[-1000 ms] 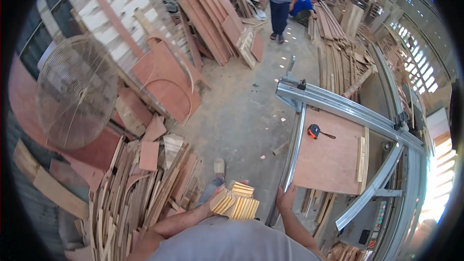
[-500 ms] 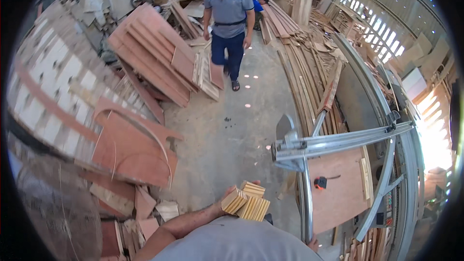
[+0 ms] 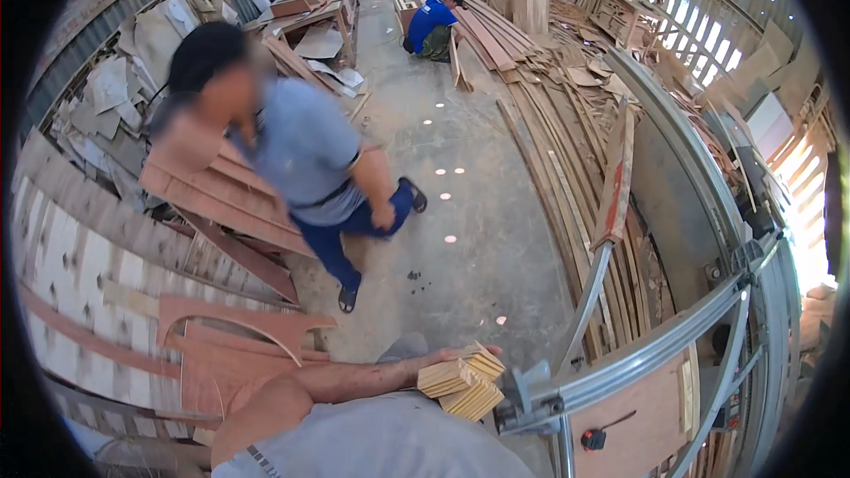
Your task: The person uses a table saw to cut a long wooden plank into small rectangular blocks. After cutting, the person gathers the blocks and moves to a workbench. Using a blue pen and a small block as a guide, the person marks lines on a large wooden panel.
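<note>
Against my body, at the lower middle, I carry a bundle of short wooden strips (image 3: 460, 382) with their striped ends facing up. My left forearm reaches across from the lower left, and my left hand (image 3: 439, 358) is closed round the far side of the bundle; most of its fingers are behind the wood. My right hand is out of the picture. Just right of the bundle is the end of a grey metal crossbar (image 3: 620, 381) on a sliding-table saw. A black and red tape measure (image 3: 594, 438) lies on a reddish board (image 3: 633, 443) below that bar.
A person in a grey-blue shirt (image 3: 305, 137) walks close by on the left. Farther off, a person in blue (image 3: 431, 22) crouches by long planks (image 3: 553, 186). Stacked boards (image 3: 230, 199) and a curved plywood offcut (image 3: 248, 314) fill the left side; concrete floor (image 3: 460, 283) runs between.
The walking person has come much nearer and moved to the left. My view has shifted, the crouching person now shows fully, and my right hand has left the picture. The bundle stays in my left hand.
</note>
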`<state>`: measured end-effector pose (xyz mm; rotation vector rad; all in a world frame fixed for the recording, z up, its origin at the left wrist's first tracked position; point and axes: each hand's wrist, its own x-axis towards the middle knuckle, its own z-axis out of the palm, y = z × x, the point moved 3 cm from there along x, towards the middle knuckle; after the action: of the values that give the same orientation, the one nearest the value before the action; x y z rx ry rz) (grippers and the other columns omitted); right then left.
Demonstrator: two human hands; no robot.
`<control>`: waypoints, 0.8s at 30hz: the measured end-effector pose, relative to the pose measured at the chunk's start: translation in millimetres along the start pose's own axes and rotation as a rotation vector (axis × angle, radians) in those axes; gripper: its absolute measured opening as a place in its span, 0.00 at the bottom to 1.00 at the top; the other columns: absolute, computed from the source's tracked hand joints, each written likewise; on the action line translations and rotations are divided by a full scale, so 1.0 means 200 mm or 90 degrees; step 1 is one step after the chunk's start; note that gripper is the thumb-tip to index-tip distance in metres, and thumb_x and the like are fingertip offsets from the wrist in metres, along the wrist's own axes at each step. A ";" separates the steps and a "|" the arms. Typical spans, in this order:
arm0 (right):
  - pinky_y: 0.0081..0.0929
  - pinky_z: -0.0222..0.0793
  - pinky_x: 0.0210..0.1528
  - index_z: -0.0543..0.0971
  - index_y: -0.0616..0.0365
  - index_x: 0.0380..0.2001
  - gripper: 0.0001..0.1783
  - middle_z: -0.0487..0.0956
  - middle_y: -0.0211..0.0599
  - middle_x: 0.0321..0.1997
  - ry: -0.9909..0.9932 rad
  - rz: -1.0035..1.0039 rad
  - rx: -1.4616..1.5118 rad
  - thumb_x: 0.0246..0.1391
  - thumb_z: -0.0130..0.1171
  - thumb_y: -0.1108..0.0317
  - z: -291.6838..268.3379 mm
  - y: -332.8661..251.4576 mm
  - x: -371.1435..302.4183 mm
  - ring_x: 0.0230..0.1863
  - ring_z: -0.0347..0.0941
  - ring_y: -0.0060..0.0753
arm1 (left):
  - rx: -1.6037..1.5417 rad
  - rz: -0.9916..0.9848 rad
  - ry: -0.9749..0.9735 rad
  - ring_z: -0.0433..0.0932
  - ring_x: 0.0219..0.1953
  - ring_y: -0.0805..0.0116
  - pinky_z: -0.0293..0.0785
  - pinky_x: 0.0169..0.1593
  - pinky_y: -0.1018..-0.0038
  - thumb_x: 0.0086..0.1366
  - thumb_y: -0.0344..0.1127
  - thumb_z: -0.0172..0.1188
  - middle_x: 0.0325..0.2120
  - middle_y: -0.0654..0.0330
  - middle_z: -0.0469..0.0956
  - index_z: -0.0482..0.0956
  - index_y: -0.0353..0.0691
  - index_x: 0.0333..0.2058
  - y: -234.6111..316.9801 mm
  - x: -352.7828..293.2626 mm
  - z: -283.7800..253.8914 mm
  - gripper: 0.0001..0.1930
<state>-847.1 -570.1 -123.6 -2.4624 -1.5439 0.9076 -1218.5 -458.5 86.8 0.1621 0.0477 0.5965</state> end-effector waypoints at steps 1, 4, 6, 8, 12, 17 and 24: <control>0.41 0.61 0.50 0.66 0.58 0.54 0.29 0.65 0.45 0.53 -0.007 -0.049 0.024 0.60 0.53 0.47 0.00 -0.22 0.14 0.50 0.64 0.46 | -0.020 -0.035 -0.022 0.70 0.58 0.63 0.69 0.61 0.63 0.62 0.54 0.60 0.57 0.57 0.69 0.53 0.44 0.67 0.06 0.08 -0.04 0.41; 0.39 0.62 0.46 0.67 0.58 0.51 0.27 0.66 0.43 0.49 -0.035 -0.163 0.089 0.60 0.53 0.47 -0.03 -0.84 0.51 0.47 0.64 0.44 | -0.086 -0.151 -0.082 0.71 0.58 0.63 0.69 0.61 0.63 0.62 0.54 0.59 0.57 0.57 0.69 0.55 0.43 0.66 0.24 0.31 -0.18 0.40; 0.38 0.62 0.44 0.68 0.58 0.49 0.26 0.66 0.42 0.47 -0.067 -0.223 0.112 0.60 0.53 0.48 -0.01 -1.21 0.72 0.45 0.64 0.42 | -0.110 -0.199 -0.093 0.71 0.57 0.63 0.70 0.60 0.63 0.62 0.55 0.59 0.56 0.57 0.70 0.56 0.43 0.66 0.42 0.46 -0.30 0.39; 0.37 0.62 0.42 0.69 0.58 0.47 0.25 0.66 0.41 0.45 -0.086 -0.280 0.127 0.60 0.53 0.48 0.00 -1.55 0.90 0.42 0.64 0.40 | -0.112 -0.219 -0.070 0.72 0.57 0.61 0.70 0.60 0.61 0.61 0.54 0.60 0.56 0.56 0.70 0.56 0.43 0.66 0.64 0.57 -0.34 0.40; 0.34 0.62 0.37 0.70 0.59 0.43 0.23 0.67 0.38 0.40 -0.102 -0.234 0.090 0.60 0.53 0.49 -0.01 -1.91 1.36 0.38 0.65 0.37 | -0.107 -0.227 -0.103 0.73 0.56 0.59 0.70 0.60 0.59 0.61 0.55 0.60 0.56 0.54 0.70 0.56 0.43 0.66 1.27 0.83 -0.50 0.40; 0.31 0.63 0.32 0.72 0.59 0.39 0.21 0.68 0.35 0.35 -0.093 -0.067 0.061 0.60 0.54 0.50 -0.12 -2.15 1.84 0.32 0.66 0.32 | -0.057 -0.111 -0.092 0.72 0.56 0.58 0.69 0.60 0.60 0.61 0.57 0.59 0.57 0.53 0.69 0.56 0.42 0.66 2.23 0.90 -0.65 0.41; 0.27 0.63 0.24 0.74 0.60 0.32 0.20 0.69 0.30 0.27 -0.061 0.147 0.165 0.61 0.54 0.51 -0.22 -2.55 2.48 0.24 0.67 0.26 | -0.075 0.117 -0.050 0.68 0.60 0.57 0.65 0.64 0.61 0.59 0.58 0.58 0.58 0.53 0.66 0.54 0.43 0.66 3.55 0.68 -0.83 0.43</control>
<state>-1073.6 105.2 -108.7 -2.4701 -1.0952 1.1942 -1515.0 220.4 41.3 0.0763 -0.0784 0.7732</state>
